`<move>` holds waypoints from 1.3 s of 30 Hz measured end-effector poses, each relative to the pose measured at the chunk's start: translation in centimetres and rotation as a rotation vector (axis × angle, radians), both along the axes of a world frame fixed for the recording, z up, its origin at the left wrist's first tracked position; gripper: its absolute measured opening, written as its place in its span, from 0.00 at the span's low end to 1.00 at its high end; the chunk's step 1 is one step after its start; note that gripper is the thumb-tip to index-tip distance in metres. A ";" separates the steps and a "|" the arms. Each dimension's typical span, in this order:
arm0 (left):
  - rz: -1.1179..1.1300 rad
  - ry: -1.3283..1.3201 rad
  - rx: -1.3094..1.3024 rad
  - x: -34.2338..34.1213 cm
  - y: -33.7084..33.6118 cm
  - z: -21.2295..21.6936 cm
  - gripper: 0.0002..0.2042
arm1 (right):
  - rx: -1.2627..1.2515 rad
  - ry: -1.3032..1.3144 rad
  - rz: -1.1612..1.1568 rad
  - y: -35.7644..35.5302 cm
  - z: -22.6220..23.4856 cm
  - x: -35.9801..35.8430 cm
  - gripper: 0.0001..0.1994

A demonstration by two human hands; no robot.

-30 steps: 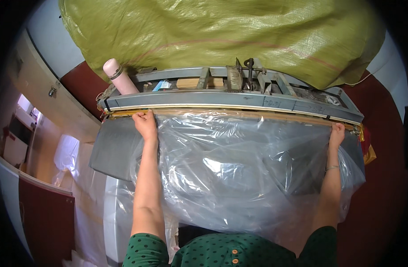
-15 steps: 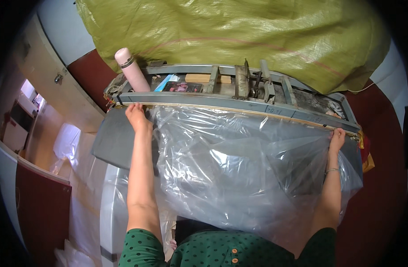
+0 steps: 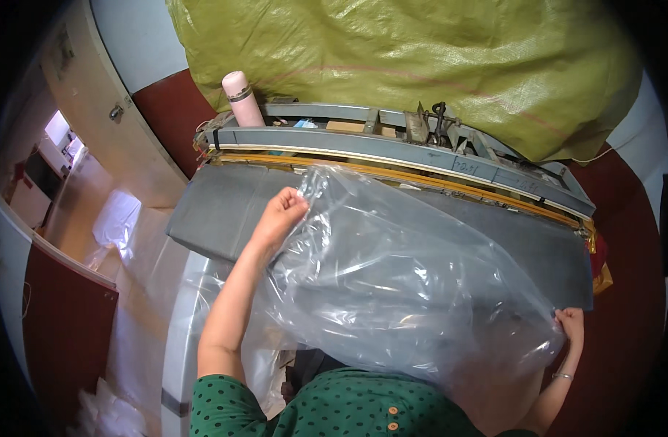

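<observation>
A large clear plastic bag (image 3: 392,284) lies crumpled over the grey table (image 3: 217,211) in front of me. My left hand (image 3: 279,217) grips the bag's upper left corner above the table. My right hand (image 3: 571,324) pinches the bag's lower right corner at the table's near right edge. Behind the bag runs a long grey sealing machine (image 3: 392,142) with a yellow-edged bar.
A pink flask (image 3: 240,98) stands on the machine's left end. A big green woven sack (image 3: 407,65) fills the space behind it. Scissors (image 3: 437,120) rest on the machine. More clear plastic (image 3: 141,291) hangs at the left, beside a beige door (image 3: 108,124).
Both hands have pulled the bag's edge back from the sealing bar toward me. The bag, stretched flat before, is now bunched on the table; the right hand dropped to the table's near corner.
</observation>
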State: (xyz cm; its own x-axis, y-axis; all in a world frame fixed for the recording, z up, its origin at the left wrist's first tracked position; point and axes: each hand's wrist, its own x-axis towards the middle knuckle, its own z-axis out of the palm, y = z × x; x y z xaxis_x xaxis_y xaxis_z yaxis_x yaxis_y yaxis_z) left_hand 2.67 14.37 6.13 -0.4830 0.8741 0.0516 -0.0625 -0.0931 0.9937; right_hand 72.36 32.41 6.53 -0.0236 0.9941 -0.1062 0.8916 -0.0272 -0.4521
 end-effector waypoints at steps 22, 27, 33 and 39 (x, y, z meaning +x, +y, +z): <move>0.088 0.763 0.228 11.0 -2.8 3.0 0.20 | 0.082 0.799 1.143 -6.8 9.0 -47.6 0.08; 0.021 0.650 0.092 6.2 -7.9 2.7 0.18 | 0.417 1.092 0.716 -3.2 12.9 -41.1 0.07; -0.523 1.199 -0.759 4.2 -17.4 -7.0 0.10 | 0.841 1.126 0.135 7.7 12.7 -29.0 0.12; 0.430 1.329 -1.140 -17.0 -27.7 -5.8 0.09 | 0.823 0.483 0.100 16.1 2.1 -15.9 0.13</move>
